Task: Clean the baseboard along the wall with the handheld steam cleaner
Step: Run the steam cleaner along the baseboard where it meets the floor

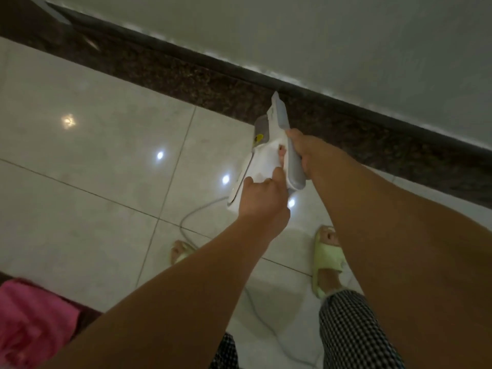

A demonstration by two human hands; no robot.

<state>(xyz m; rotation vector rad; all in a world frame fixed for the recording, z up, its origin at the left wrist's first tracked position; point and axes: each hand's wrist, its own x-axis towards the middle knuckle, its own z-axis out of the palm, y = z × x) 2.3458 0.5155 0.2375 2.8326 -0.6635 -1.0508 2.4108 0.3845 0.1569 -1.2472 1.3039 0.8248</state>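
Steam cleaner [269, 153] nozzle-first at baseboard [213, 83], right hand [308, 153] fingers wrapped round handle, left hand [262, 195] pinching its body.

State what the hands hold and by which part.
Steam cleaner: right hand grips its grey handle; left hand holds the rear of its white body.

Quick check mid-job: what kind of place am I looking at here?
Most likely a room in a home. Glossy pale floor tiles meet a dark speckled baseboard under a plain painted wall, and the person wears green slippers while holding the steam cleaner.
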